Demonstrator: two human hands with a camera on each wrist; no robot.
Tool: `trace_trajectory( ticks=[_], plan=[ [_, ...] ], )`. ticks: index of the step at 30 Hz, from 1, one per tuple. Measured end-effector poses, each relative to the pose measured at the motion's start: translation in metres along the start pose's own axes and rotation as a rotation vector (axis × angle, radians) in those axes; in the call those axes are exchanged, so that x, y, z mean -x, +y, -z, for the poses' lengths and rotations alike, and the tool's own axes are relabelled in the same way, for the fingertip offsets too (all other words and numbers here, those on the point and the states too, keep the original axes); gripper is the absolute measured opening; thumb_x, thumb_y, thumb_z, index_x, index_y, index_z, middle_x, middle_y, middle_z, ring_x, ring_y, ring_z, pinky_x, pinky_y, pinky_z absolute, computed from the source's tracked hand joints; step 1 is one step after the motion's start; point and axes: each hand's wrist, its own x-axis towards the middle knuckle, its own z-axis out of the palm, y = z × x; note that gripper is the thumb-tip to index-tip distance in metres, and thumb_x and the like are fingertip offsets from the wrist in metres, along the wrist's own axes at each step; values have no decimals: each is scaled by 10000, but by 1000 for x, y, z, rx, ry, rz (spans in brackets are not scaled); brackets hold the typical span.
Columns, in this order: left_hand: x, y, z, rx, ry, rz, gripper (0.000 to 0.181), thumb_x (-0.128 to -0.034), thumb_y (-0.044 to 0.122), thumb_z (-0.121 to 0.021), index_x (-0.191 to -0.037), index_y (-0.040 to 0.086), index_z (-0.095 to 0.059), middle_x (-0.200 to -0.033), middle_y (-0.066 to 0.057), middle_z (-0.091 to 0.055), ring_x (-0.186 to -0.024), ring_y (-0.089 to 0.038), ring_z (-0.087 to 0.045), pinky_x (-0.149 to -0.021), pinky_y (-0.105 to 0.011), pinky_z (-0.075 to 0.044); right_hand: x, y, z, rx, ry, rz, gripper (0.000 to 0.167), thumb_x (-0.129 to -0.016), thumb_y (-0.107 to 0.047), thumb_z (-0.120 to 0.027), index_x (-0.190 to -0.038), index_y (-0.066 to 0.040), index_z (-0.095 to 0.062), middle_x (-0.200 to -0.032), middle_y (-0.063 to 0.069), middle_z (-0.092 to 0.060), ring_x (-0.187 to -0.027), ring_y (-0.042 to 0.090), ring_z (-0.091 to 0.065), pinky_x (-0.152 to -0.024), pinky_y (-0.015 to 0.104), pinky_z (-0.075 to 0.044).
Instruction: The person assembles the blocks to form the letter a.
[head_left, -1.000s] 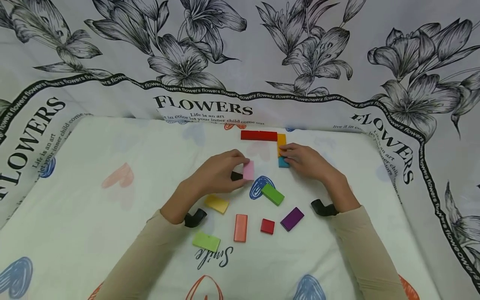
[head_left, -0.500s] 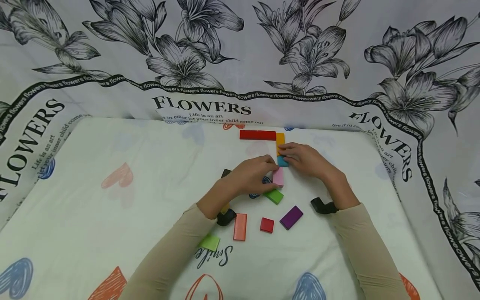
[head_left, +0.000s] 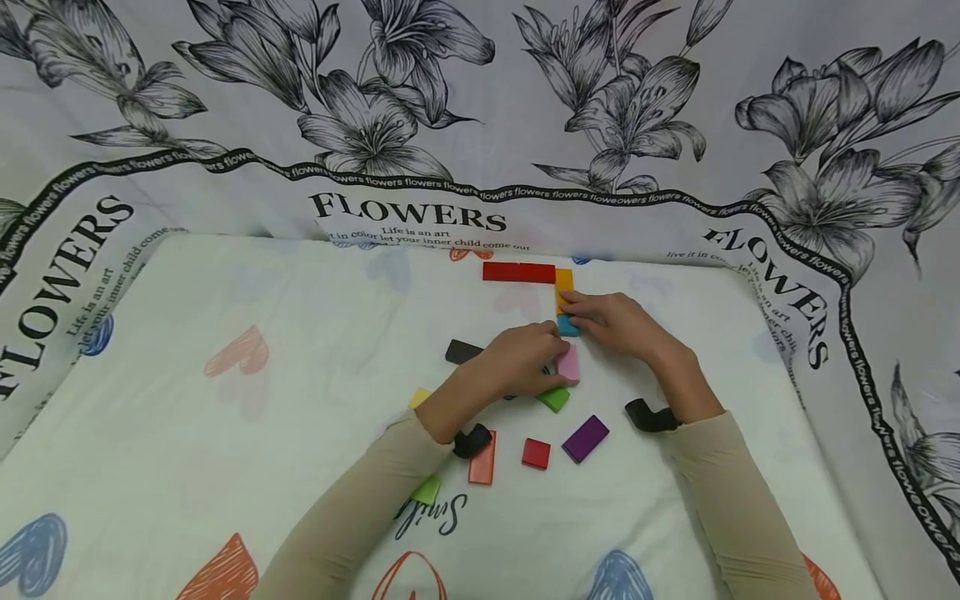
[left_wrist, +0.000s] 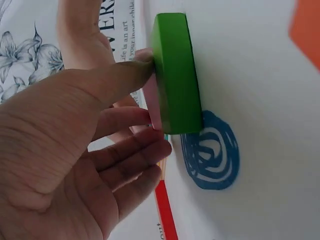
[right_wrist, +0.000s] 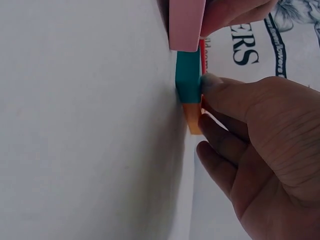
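Note:
My left hand (head_left: 521,358) pinches a pink block (head_left: 567,364) between thumb and fingers, just below a blue block (head_left: 567,326) with a small gap in the head view. The fingertips of my right hand (head_left: 622,325) rest on the blue block and on the orange block (head_left: 564,280) joined to its far end. Red blocks (head_left: 517,272) run leftward from the orange one's top, forming a corner. A green block (left_wrist: 177,75) lies close beside the pink block in the left wrist view; my left hand partly covers it in the head view.
Loose on the white cloth (head_left: 300,467) lie a purple block (head_left: 586,439), a small red block (head_left: 536,454), a salmon block (head_left: 483,468) and a black block (head_left: 462,351). Yellow (head_left: 419,397) and light green (head_left: 427,490) blocks show partly behind my left arm.
My left hand has carried the pink block rightward, from beside the black block to just below the blue one. My right hand has stayed at the blue and orange blocks.

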Motion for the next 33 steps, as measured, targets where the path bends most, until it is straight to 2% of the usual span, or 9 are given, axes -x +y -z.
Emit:
trace_trajectory(
  ticks=[5,12,19,25,33],
  plan=[
    [-3,8,-1,-52,-4,52,491,-981,486,-726,-1362,177,-718,-1165,-27,-690,-978,-131,-598,-751,-238,-505,1,1,-1,-10,9,1,410,-1043,-96,-650,-1452,-79,-626,-1601,76,-539,-1509,385,-487,-1225,583,-415],
    [-9,19,0,-105,-4,85,436,-993,438,-724,-1304,134,-708,-1282,-34,-724,-1084,-164,-682,-868,-272,-587,2,3,-1,-29,13,2,404,-1042,-80,-649,-1445,-66,-629,-1596,85,-542,-1512,384,-480,-1231,578,-409],
    [-11,19,-2,-169,-5,95,515,-995,454,-713,-1378,111,-674,-1357,-75,-696,-1161,-193,-693,-966,-317,-618,0,2,-2,-36,17,1,400,-1042,-89,-653,-1441,-74,-633,-1600,71,-532,-1513,371,-480,-1229,570,-417],
    [-12,15,-4,-176,29,76,513,-994,463,-709,-1359,104,-684,-1323,-86,-706,-1144,-199,-699,-954,-319,-622,-1,3,-3,-33,18,7,395,-1040,-82,-653,-1435,-68,-638,-1595,85,-538,-1505,379,-486,-1221,575,-425],
    [-12,17,-2,-179,10,107,521,-1003,478,-693,-1355,95,-679,-1310,-93,-698,-1112,-194,-679,-921,-311,-618,-3,3,-3,-28,15,9,402,-1037,-86,-660,-1438,-71,-636,-1593,84,-541,-1499,377,-496,-1211,570,-439]
  ],
)
